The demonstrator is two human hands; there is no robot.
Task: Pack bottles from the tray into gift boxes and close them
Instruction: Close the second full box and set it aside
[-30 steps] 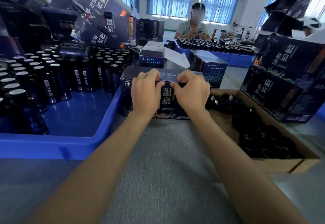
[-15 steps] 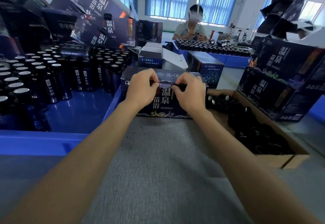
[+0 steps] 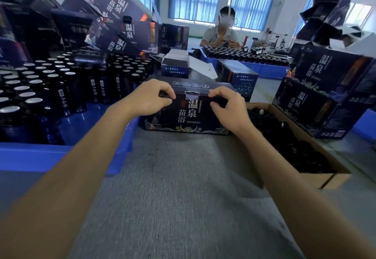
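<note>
On the grey bench (image 3: 183, 197), the left hand (image 3: 151, 98) and right hand (image 3: 227, 108) each pinch the near top edge of one gift box (image 3: 189, 116) with curled fingers (image 3: 167, 94); its front reads 温泉 苗浴. Just left, a blue tray (image 3: 40, 157) holds dark bottles (image 3: 61, 87), too many to count. Far right, two stacked boxes (image 3: 325, 79) carry the same lettering.

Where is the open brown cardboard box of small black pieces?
The open brown cardboard box lies on the right in the head view, on the grey table, just beside the dark printed gift box.
</note>
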